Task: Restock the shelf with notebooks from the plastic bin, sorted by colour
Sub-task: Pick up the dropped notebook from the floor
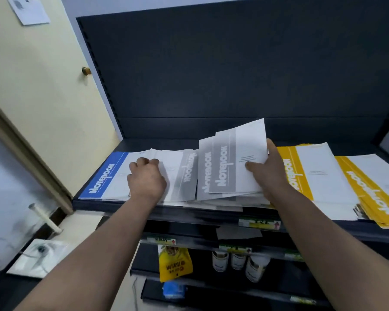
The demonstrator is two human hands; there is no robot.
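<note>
On the dark shelf (144, 212) lie rows of notebooks: a blue-banded notebook (103, 178) at the left, grey-banded notebooks (186, 173) in the middle, yellow-banded notebooks (301, 173) at the right. My left hand (146, 179) rests knuckles-up on the white cover between the blue and grey ones, fingers curled at its far edge. My right hand (270, 169) grips the right edge of a grey notebook stack (229, 162), whose top notebook is lifted and tilted. The plastic bin is out of view.
Lower shelves hold a yellow packet (174, 263), several jars (236, 261) and a blue pack (173, 290). A cream door (43, 97) with a knob stands at the left. A white pipe (45, 217) juts out at the lower left.
</note>
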